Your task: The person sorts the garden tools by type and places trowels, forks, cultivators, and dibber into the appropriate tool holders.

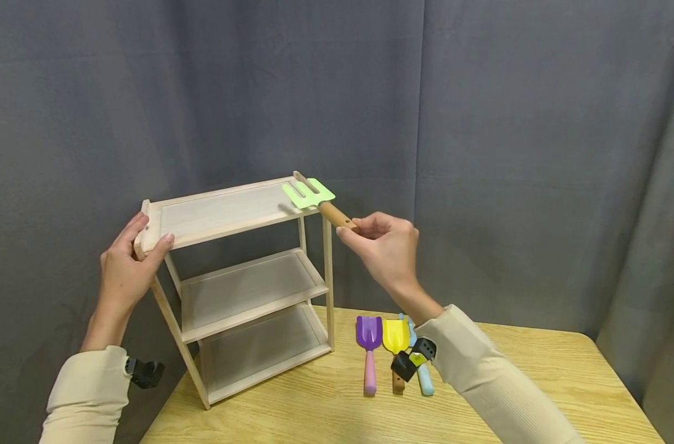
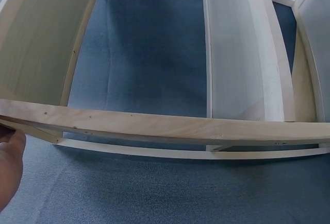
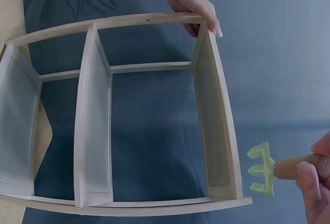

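We list one fork (image 1: 317, 197), handle pinched by right hand (image 1: 385, 251); left of that grip, one shelf (image 1: 253, 293), clasped by left hand (image 1: 127, 266).

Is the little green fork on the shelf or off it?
Off: the right hand holds the green fork above the shelf, and the right wrist view shows a gap between them.

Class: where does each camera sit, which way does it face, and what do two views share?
Head: head-worn, facing forward and down at the shelf and fork; left hand, right hand and sleeves show.
Left wrist: worn there, facing the shelf; part of the left hand shows.
Right wrist: worn there, facing shelf and fork; parts of both hands show.
Head and right wrist share the fork.
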Demonstrator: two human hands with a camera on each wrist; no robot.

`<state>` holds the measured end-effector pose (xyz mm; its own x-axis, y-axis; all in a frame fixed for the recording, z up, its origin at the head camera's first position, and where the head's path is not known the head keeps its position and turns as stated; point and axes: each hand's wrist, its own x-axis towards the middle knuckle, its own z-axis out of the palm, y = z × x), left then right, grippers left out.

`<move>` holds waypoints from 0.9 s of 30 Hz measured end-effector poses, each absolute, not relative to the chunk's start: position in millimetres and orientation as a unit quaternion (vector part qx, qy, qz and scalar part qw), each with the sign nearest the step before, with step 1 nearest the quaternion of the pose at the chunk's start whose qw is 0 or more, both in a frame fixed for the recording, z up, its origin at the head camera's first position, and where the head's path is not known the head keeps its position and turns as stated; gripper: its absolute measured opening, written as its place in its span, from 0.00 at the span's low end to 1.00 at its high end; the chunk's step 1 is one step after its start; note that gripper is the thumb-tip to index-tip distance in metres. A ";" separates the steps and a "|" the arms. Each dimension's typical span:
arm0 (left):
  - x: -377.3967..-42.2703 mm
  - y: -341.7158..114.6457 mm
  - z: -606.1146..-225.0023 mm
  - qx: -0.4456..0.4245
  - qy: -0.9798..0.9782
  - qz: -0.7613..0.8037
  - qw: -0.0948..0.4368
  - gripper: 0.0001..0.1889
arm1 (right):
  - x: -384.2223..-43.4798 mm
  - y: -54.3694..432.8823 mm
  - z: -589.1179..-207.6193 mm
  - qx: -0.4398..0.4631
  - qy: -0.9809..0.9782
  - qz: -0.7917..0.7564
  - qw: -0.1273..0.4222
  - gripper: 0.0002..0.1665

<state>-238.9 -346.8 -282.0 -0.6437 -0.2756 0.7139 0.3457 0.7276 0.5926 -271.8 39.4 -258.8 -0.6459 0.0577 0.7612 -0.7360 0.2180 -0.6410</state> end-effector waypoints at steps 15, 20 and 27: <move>-235.8 -348.9 -282.7 -0.024 -0.830 -0.363 0.422 0.33 | -281.4 19.2 -247.1 0.243 -0.704 0.573 0.342 0.09; -237.4 -347.4 -283.3 -0.025 -0.830 -0.360 0.426 0.33 | -286.1 13.7 -243.5 0.237 -0.713 0.563 0.344 0.09; -240.1 -344.9 -284.0 -0.030 -0.828 -0.363 0.426 0.33 | -294.1 7.3 -242.2 0.221 -0.724 0.555 0.343 0.09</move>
